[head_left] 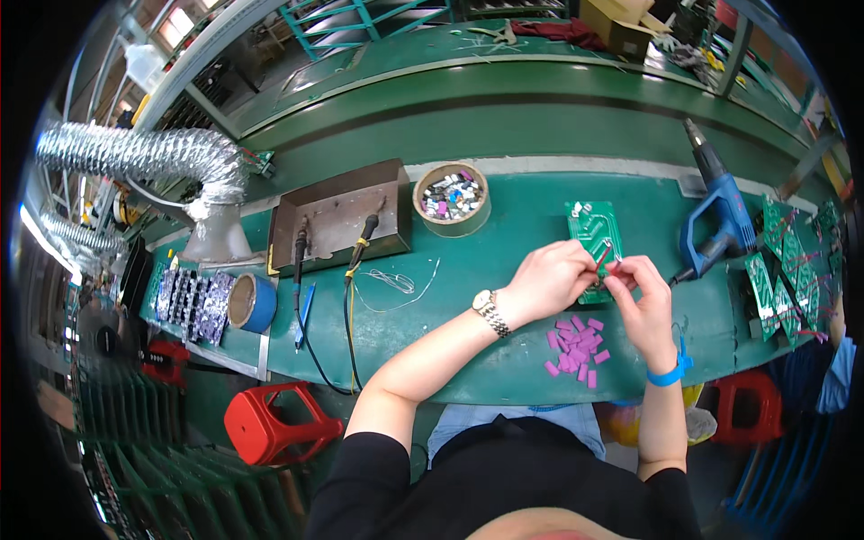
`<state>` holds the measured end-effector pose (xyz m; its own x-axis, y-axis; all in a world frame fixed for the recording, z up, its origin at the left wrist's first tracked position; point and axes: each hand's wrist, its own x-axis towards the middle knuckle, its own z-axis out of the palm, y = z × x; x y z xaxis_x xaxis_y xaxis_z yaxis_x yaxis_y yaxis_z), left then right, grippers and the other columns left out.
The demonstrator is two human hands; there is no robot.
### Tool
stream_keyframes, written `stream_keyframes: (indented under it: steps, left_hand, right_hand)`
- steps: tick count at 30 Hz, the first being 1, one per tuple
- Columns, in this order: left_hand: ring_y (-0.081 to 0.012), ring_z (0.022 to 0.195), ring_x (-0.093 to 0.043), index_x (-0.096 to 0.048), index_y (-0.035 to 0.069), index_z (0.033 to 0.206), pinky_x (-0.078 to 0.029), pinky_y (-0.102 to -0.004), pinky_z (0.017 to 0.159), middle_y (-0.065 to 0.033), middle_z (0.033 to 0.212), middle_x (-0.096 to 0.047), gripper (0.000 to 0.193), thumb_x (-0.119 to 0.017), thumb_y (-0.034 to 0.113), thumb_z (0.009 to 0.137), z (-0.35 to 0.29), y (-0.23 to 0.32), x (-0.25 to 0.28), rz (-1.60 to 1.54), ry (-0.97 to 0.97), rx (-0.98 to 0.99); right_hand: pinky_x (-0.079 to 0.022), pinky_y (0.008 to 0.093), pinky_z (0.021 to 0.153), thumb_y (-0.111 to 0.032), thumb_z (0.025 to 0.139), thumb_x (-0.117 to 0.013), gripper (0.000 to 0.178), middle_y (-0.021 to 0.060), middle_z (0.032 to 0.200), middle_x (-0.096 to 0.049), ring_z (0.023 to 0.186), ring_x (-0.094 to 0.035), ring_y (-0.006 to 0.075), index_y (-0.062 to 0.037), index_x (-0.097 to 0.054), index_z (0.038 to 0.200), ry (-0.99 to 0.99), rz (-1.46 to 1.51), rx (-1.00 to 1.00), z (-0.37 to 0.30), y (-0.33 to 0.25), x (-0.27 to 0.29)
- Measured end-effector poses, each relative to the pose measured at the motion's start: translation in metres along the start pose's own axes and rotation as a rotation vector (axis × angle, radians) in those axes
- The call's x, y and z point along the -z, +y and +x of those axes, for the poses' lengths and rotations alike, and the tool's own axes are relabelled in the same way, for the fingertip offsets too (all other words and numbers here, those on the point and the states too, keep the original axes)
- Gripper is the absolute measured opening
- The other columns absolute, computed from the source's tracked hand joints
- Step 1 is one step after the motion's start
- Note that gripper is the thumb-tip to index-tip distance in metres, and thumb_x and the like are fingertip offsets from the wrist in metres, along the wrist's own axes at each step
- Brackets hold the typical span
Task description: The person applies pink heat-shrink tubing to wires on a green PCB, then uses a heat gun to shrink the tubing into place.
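A green circuit board with a few small white parts on it lies on the bench in front of me. Over its near half, my left hand and my right hand come close together, fingertips pinched. Something small and reddish shows at the left fingertips, and a small pale bit at the right ones; both are too small to name. My hands cover part of the board. Just nearer to me, below my hands, several short purple sleeve-like pieces lie in a loose pile.
A blue heat gun lies to the right, beside several wired circuit boards. Left of the board are a round tub of small parts, a metal tray with two soldering irons, loose wire and a blue roll.
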<state>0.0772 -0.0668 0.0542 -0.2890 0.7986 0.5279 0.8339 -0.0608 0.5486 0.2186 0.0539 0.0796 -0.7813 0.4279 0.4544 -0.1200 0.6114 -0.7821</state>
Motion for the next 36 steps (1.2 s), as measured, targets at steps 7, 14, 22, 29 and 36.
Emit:
stream_keyframes:
  steps: [7,14,22,29,36]
  left_hand:
    - [-0.0261,0.078,-0.061,-0.064,0.006,0.086,-0.051,-0.0350,0.068,-0.0081,0.082,-0.059,0.012,-0.070,0.015,0.080,-0.003,0.004,0.002,-0.070,-0.019,0.009]
    - [-0.0256,0.080,-0.061,-0.066,0.008,0.086,-0.052,-0.0345,0.069,-0.0086,0.081,-0.060,0.010,-0.070,0.009,0.077,-0.003,0.002,-0.006,-0.015,-0.079,0.011]
    - [-0.0182,0.086,-0.064,-0.068,0.003,0.099,-0.052,-0.0285,0.077,-0.0085,0.097,-0.062,0.015,-0.065,0.003,0.084,0.012,-0.005,0.022,-0.137,-0.217,0.133]
    - [-0.0205,0.083,-0.064,-0.068,0.003,0.095,-0.052,-0.0299,0.074,-0.0076,0.091,-0.065,0.012,-0.066,0.008,0.084,0.002,-0.004,0.006,-0.033,-0.139,0.051]
    - [-0.0205,0.082,-0.064,-0.067,0.003,0.093,-0.052,-0.0296,0.072,-0.0080,0.089,-0.064,0.011,-0.067,0.010,0.083,0.002,0.002,0.004,0.014,-0.134,0.038]
  right_hand:
    - [-0.047,0.0366,0.070,-0.006,0.073,-0.073,0.012,0.0074,0.082,-0.061,0.079,-0.057,0.0276,-0.0041,-0.064,0.081,-0.069,-0.314,0.184,-0.004,0.007,0.013]
    - [-0.043,0.0397,0.070,-0.016,0.075,-0.071,0.011,0.0068,0.080,-0.058,0.079,-0.055,0.0280,-0.0098,-0.064,0.080,-0.203,-0.406,0.194,-0.005,0.021,0.019]
    - [-0.046,0.0361,0.071,-0.014,0.081,-0.067,0.012,0.0066,0.080,-0.064,0.078,-0.060,0.0261,-0.0079,-0.067,0.092,-0.141,-0.259,0.070,0.003,0.021,0.021]
    - [-0.047,0.0351,0.070,-0.017,0.081,-0.068,0.010,0.0046,0.077,-0.064,0.077,-0.060,0.0240,-0.0087,-0.068,0.086,-0.119,-0.355,0.200,-0.003,0.022,0.013]
    - [-0.048,0.0359,0.071,-0.020,0.081,-0.068,0.012,0.0052,0.078,-0.065,0.077,-0.060,0.0251,-0.0081,-0.068,0.085,-0.176,-0.406,0.187,-0.004,0.019,0.019]
